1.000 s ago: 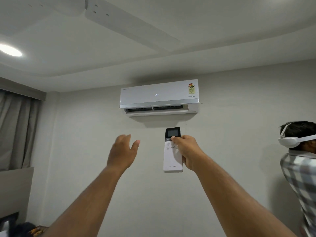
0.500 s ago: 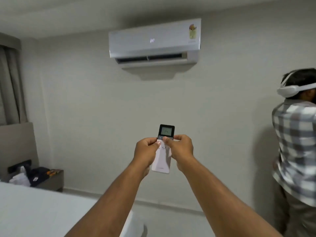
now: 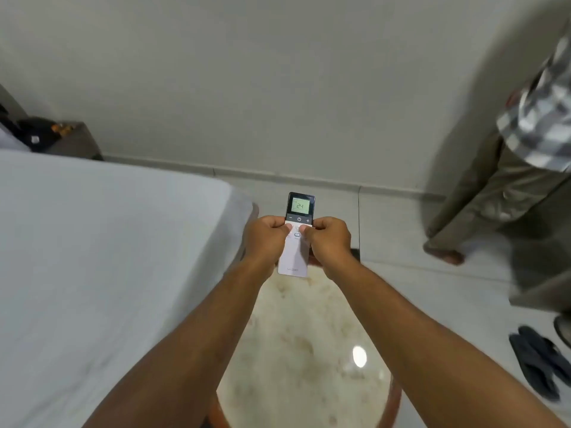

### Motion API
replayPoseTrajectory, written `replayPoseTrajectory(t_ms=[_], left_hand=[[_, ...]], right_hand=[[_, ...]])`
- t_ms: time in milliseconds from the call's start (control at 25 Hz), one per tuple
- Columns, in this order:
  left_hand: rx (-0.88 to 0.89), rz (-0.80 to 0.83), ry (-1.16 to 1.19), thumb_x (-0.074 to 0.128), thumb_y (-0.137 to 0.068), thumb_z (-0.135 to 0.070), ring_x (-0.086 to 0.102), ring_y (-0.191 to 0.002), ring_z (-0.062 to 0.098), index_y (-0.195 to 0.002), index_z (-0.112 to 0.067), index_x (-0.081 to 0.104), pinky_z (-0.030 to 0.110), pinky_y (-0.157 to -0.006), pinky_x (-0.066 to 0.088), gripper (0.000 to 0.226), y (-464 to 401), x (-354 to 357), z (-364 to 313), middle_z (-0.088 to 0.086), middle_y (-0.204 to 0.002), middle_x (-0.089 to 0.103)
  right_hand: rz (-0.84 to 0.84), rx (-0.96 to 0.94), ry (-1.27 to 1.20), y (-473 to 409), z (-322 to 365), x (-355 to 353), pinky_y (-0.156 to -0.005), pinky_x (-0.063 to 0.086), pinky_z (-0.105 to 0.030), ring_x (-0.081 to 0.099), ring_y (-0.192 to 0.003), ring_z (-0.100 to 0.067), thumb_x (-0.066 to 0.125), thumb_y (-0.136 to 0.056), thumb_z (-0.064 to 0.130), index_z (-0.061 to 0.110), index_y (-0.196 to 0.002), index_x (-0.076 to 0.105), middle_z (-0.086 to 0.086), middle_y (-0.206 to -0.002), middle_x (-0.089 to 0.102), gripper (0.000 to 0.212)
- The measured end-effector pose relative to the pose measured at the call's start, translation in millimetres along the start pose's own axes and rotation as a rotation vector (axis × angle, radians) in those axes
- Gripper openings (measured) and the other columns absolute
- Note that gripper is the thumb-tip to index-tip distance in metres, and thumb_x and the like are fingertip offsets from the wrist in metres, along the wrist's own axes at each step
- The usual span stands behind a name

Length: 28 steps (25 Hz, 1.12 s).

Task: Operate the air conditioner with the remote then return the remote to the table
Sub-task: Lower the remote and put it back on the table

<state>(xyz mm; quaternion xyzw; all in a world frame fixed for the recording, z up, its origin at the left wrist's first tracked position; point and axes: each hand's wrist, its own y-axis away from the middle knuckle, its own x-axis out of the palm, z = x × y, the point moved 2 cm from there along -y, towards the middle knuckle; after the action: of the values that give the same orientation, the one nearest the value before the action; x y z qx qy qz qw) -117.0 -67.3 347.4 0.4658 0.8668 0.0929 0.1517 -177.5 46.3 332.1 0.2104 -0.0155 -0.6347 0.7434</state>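
The remote (image 3: 297, 234) is slim and white with a dark top whose green screen reads 24. It hangs above the far edge of the round marble bench (image 3: 304, 359), pinched between both hands: left hand (image 3: 266, 239) at nine o'clock, right hand (image 3: 330, 242) at three, both closed on it.

Plain grey wall (image 3: 278, 72), pale tiled floor (image 3: 432, 288), white bed (image 3: 92, 257) at left, dark nightstand (image 3: 77, 143) beyond

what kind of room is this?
Most likely a bedroom, maybe a hotel room: a bed with a white sheet, a bedside unit against the wall, a round marble-top table, and slippers on the tiled floor.
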Motion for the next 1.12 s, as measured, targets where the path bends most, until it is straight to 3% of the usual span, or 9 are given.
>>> replayPoseTrajectory(t_ms=[80,120,240,400,520,840,1000,1120], left_hand=[[-0.084,-0.004,-0.064,0.059,-0.087,-0.006,0.07,-0.067,0.007,-0.089,-0.021,0.076,0.017,-0.056,0.052,0.022,1.5,8.5,53.8,-0.004,-0.084,0.076],[-0.127,-0.002,-0.094,0.059,-0.087,-0.006,0.071,-0.069,0.006,-0.09,-0.022,0.076,0.018,-0.06,0.055,0.023,2.4,11.3,77.3,-0.006,-0.084,0.075],[-0.291,0.014,-0.161,0.057,-0.085,-0.006,0.072,-0.09,0.023,-0.091,-0.019,0.076,0.037,-0.083,0.059,0.024,4.2,24.5,165.8,0.001,-0.095,0.075],[-0.465,0.042,-0.242,0.051,-0.081,-0.006,0.071,-0.093,0.027,-0.084,-0.028,0.074,0.039,-0.085,0.058,0.032,13.9,37.4,266.4,0.001,-0.096,0.075],[-0.547,0.084,-0.275,0.046,-0.081,-0.005,0.07,-0.093,0.027,-0.096,-0.024,0.077,0.043,-0.088,0.057,0.039,21.1,47.6,326.4,0.003,-0.1,0.076],[-0.603,0.055,-0.249,0.043,-0.081,-0.003,0.069,-0.092,0.026,-0.108,-0.02,0.075,0.041,-0.081,0.059,0.045,35.1,49.7,392.0,0.003,-0.1,0.075],[-0.56,0.072,-0.243,0.043,-0.083,-0.002,0.069,-0.091,0.024,-0.108,-0.021,0.075,0.033,-0.074,0.055,0.045,36.0,51.6,400.5,0.001,-0.098,0.074],[-0.557,0.097,-0.233,0.043,-0.083,-0.001,0.069,-0.094,0.026,-0.106,-0.022,0.074,0.039,-0.079,0.056,0.044,37.4,49.8,404.7,0.002,-0.098,0.074]], right_hand=[[0.012,0.078,0.049,-1.6,-58.6,9.2,-0.077,0.06,-0.049,0.071,-0.08,-0.026,0.068,-0.084,0.009,0.019,-0.075,0.068,-0.006,-0.086,0.074,0.014],[0.015,0.107,0.07,-1.9,-82.8,12.7,-0.077,0.06,-0.049,0.071,-0.081,-0.027,0.068,-0.084,0.009,0.016,-0.079,0.07,-0.007,-0.088,0.074,0.009],[0.034,0.226,0.167,-5.3,-172.6,28.8,-0.077,0.059,-0.048,0.069,-0.082,-0.028,0.067,-0.083,0.009,0.008,-0.092,0.073,-0.01,-0.091,0.073,0.011],[0.112,0.322,0.303,0.8,-275.5,41.8,-0.076,0.059,-0.046,0.069,-0.084,-0.029,0.067,-0.084,0.011,0.004,-0.094,0.072,-0.013,-0.093,0.073,0.013],[0.14,0.334,0.426,3.2,-335.9,49.4,-0.075,0.057,-0.038,0.068,-0.087,-0.028,0.066,-0.085,0.012,0.005,-0.098,0.074,-0.012,-0.096,0.073,0.016],[0.197,0.246,0.601,8.3,-396.7,69.5,-0.068,0.053,-0.032,0.066,-0.084,-0.029,0.062,-0.086,0.009,0.002,-0.097,0.074,-0.015,-0.094,0.072,0.017],[0.205,0.239,0.623,9.6,-408.7,71.7,-0.067,0.051,-0.031,0.065,-0.082,-0.027,0.06,-0.087,0.007,0.001,-0.096,0.073,-0.015,-0.095,0.071,0.017],[0.248,0.229,0.637,9.1,-411.8,73.3,-0.069,0.052,-0.032,0.065,-0.084,-0.028,0.059,-0.088,0.007,0.001,-0.098,0.073,-0.015,-0.097,0.07,0.019]])
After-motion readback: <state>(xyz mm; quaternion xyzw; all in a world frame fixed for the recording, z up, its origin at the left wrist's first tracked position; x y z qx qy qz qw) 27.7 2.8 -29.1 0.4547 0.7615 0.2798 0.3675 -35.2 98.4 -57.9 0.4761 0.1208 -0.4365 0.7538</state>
